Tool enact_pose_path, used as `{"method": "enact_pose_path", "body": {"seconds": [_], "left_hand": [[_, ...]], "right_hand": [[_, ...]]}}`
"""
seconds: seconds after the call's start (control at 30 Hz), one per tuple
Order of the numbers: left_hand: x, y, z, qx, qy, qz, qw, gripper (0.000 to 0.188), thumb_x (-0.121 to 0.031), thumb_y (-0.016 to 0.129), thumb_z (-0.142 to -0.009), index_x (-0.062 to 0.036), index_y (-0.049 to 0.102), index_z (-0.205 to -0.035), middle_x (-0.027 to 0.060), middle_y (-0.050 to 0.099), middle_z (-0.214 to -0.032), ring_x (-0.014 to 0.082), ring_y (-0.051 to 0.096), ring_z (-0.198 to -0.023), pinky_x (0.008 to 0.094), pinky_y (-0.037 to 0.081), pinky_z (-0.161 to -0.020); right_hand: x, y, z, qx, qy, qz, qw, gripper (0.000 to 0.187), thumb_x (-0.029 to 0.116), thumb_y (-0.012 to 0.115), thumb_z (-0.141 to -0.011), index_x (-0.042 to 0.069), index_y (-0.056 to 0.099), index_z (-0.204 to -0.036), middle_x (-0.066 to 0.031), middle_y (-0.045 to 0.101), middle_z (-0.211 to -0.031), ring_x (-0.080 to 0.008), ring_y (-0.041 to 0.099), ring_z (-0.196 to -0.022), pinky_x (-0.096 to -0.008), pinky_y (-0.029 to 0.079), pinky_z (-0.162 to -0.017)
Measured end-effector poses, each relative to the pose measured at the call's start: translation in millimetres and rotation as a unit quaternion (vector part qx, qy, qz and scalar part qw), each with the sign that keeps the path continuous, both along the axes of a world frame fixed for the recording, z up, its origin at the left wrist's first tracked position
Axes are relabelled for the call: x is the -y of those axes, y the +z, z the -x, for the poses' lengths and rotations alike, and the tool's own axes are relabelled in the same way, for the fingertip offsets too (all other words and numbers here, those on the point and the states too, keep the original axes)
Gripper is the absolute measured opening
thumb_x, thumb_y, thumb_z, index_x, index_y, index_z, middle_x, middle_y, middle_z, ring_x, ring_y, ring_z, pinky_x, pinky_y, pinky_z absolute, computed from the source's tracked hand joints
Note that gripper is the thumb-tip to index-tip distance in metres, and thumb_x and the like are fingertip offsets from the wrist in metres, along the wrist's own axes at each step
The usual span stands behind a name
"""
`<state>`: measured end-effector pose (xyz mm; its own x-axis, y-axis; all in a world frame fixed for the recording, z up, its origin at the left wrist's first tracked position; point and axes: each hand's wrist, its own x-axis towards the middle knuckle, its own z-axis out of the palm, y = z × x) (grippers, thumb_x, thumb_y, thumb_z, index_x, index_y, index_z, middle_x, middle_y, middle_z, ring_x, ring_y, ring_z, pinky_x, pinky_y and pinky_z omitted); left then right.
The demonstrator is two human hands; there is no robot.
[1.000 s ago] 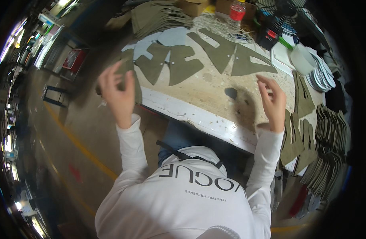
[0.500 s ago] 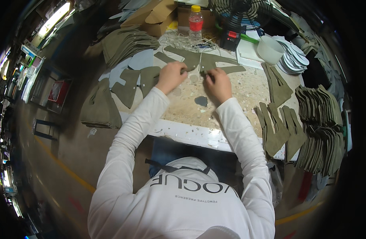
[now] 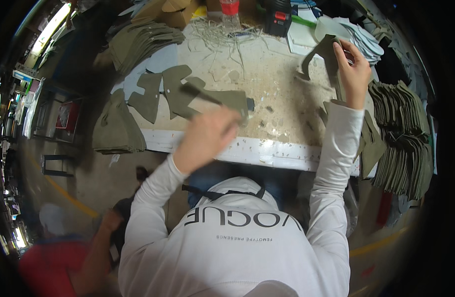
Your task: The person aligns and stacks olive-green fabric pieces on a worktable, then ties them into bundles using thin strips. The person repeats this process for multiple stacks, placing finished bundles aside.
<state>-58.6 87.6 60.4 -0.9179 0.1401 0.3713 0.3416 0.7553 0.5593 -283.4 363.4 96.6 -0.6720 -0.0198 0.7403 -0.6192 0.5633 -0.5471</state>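
Note:
My right hand point(image 3: 355, 74) is raised at the table's right side. Its thumb and fingers pinch a forked olive fabric piece point(image 3: 330, 55), which hangs tilted from them. My left hand point(image 3: 207, 137) is smeared by motion over the front of the table. Close beyond its fingers lies another olive fabric piece point(image 3: 225, 99), partly blurred; whether they grip it cannot be made out. A small dark grey patch point(image 3: 250, 104) shows by that piece's right edge. Further left are two olive cut pieces point(image 3: 147, 96) with small white marks, beside pale blue-grey pieces point(image 3: 163, 60).
Olive stacks stand at the back left point(image 3: 143, 42), front left point(image 3: 117, 128) and far right point(image 3: 401, 148). Pale strings point(image 3: 222, 34), a red-labelled bottle point(image 3: 231, 10), a black-and-red device point(image 3: 278, 19) and a white tub point(image 3: 331, 29) occupy the back. A person in red point(image 3: 59, 262) is at lower left.
Both hands parted from the table's middle. My right hand carried one olive piece up to the right; my left hand and the other piece came nearer the front edge. A person appeared at lower left.

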Motion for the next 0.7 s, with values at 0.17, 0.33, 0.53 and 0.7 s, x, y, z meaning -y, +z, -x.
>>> {"method": "enact_pose_path", "body": {"seconds": [0.17,0.33,0.53,0.7], "left_hand": [[-15.2,-30.8,-56.0,0.106,0.009,-0.051,0.993,0.024,-0.014,0.073,-0.080,-0.0050,0.070,-0.102,0.0089,0.068,-0.106,0.0264,0.066,-0.093,0.0345,0.053,-0.081],[-7.8,-47.4,-54.1,0.030,0.055,-0.081,0.995,0.021,-0.008,0.071,-0.080,-0.0041,0.071,-0.101,0.0105,0.069,-0.107,0.0283,0.066,-0.096,0.0354,0.052,-0.083],[-13.5,-52.1,-35.9,0.020,0.039,-0.078,0.996,0.019,-0.013,0.071,-0.082,-0.0051,0.071,-0.099,0.0093,0.068,-0.106,0.0287,0.064,-0.098,0.0385,0.050,-0.084],[-11.3,-51.4,-24.7,0.002,0.047,-0.011,0.999,0.024,-0.016,0.070,-0.083,-0.0078,0.069,-0.106,0.0094,0.065,-0.115,0.0296,0.062,-0.103,0.0404,0.049,-0.087]], "right_hand": [[6.1,-26.8,-103.2,0.144,0.178,-0.116,0.966,0.017,0.008,0.070,-0.084,0.005,0.070,-0.101,-0.0107,0.068,-0.089,-0.0244,0.069,-0.078,-0.0325,0.052,-0.067],[25.6,-70.9,-183.7,0.202,0.208,-0.168,0.942,0.022,0.004,0.069,-0.082,0.003,0.069,-0.104,-0.0122,0.064,-0.097,-0.0287,0.065,-0.083,-0.0339,0.052,-0.069],[41.0,-96.9,-220.4,0.191,0.210,-0.125,0.951,0.027,0.004,0.072,-0.079,0.004,0.070,-0.107,-0.0129,0.063,-0.106,-0.0297,0.064,-0.096,-0.0356,0.053,-0.081],[24.6,-85.0,-208.9,0.181,0.182,-0.134,0.957,0.027,0.012,0.073,-0.081,0.006,0.071,-0.107,-0.0130,0.063,-0.109,-0.0295,0.061,-0.100,-0.0366,0.050,-0.083]]}}
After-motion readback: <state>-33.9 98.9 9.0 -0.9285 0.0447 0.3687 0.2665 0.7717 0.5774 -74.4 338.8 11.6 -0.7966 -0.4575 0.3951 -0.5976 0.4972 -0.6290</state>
